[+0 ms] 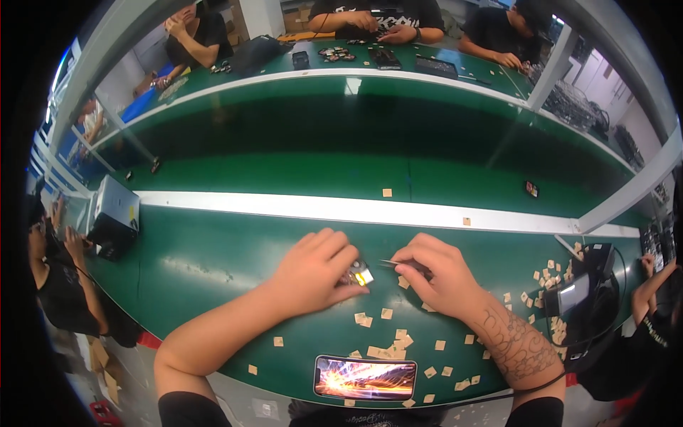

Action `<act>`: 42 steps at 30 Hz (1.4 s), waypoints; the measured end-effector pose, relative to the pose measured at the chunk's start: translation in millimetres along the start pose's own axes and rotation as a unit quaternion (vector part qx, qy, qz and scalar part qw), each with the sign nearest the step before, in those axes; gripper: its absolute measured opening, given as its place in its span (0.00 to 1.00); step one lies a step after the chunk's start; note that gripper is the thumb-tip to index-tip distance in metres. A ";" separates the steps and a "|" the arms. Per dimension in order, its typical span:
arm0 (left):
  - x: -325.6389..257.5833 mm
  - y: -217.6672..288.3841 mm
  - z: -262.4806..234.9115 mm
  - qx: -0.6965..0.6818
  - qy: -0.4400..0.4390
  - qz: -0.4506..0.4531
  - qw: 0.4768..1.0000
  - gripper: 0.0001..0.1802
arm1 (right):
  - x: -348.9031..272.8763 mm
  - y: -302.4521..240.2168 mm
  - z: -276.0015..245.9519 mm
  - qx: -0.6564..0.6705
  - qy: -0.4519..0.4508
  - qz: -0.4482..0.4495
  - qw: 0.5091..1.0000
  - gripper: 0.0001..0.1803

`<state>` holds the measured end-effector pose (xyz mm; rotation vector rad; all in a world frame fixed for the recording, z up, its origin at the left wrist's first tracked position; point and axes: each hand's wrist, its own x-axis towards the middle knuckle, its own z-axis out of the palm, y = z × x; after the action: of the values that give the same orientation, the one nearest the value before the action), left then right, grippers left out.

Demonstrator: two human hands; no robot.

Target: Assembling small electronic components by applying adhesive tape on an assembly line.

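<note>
Over the near green table [206, 285], my left hand [309, 274] is closed round a small dark part [362, 276] with a bright yellow and white patch. Most of that part is hidden behind my fingers. Facing it from the right, my right hand [441, 277] pinches thin metal tweezers [388, 263]; their tips point left and stay a short gap away from the part. Small tan paper squares [386, 313] lie scattered around and below my right hand. Closer to me, a phone [366, 377] with a lit, colourful screen lies flat by the table's front edge.
A black device [576, 295] with a cable stands at the right among more tan squares. At the left end is a grey box-shaped machine [116, 213]. A white rail [284, 206] separates the table from a green belt [320, 171]. Co-workers sit across and on both sides.
</note>
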<state>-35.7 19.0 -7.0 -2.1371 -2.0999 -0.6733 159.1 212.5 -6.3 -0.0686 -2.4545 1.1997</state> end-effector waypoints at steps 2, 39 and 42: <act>-2.0 7.2 1.5 -0.019 0.003 0.002 1.000 0.29 | -1.3 -3.5 -1.5 -0.006 -0.011 0.006 1.000 0.08; -19.6 16.5 4.5 -0.147 -0.007 -0.077 0.986 0.24 | -3.0 -40.0 21.4 -0.266 -0.107 -0.033 0.957 0.07; -20.0 16.8 7.2 -0.156 -0.002 -0.083 0.984 0.25 | -4.1 -24.3 21.2 -0.141 -0.095 0.039 0.985 0.06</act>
<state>-17.0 1.8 -16.4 -2.1182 -2.3287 -1.0834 158.0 180.5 -0.8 -0.1361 -2.7987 0.9174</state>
